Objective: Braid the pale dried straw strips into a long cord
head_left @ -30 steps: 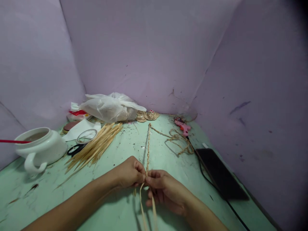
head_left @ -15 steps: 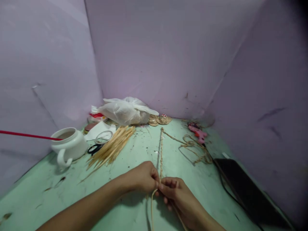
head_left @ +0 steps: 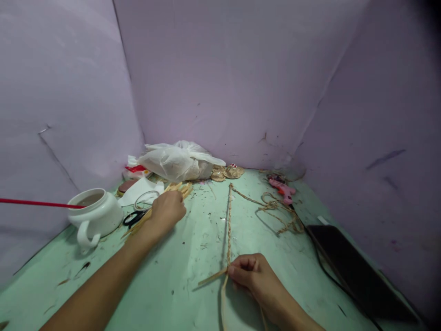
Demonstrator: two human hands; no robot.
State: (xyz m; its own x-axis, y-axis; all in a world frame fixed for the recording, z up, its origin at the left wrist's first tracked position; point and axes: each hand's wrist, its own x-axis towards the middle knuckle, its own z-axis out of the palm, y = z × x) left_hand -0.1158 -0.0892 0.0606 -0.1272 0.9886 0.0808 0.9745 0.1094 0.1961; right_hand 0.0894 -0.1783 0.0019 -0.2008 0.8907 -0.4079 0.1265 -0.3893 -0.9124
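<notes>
My right hand (head_left: 248, 276) pinches the near end of a straw braid (head_left: 229, 230) between thumb and fingers. The braid runs straight away from me over the table, then bends right at its far end. Loose strands hang from the pinch toward me, and one short strand (head_left: 212, 277) sticks out to the left. My left hand (head_left: 167, 209) lies over a bundle of pale straw strips (head_left: 186, 189), its fingers curled down. What its fingertips hold, if anything, is hidden. Black-handled scissors (head_left: 132, 219) lie just left of the bundle, beside a wire ring (head_left: 146, 201).
At left stands a white pot (head_left: 96, 214) with a red stick (head_left: 41, 202) in it. A white plastic bag (head_left: 179, 161) and woven straw pieces (head_left: 233, 172) sit at the back. To the right are coiled braid (head_left: 272, 207), a pink glue gun (head_left: 284, 191) and a dark flat slab (head_left: 354, 271).
My left hand has let go of the braid and moved forward and left onto the straw bundle. My right hand stays at the braid's end. A short strand now shows pointing left.
</notes>
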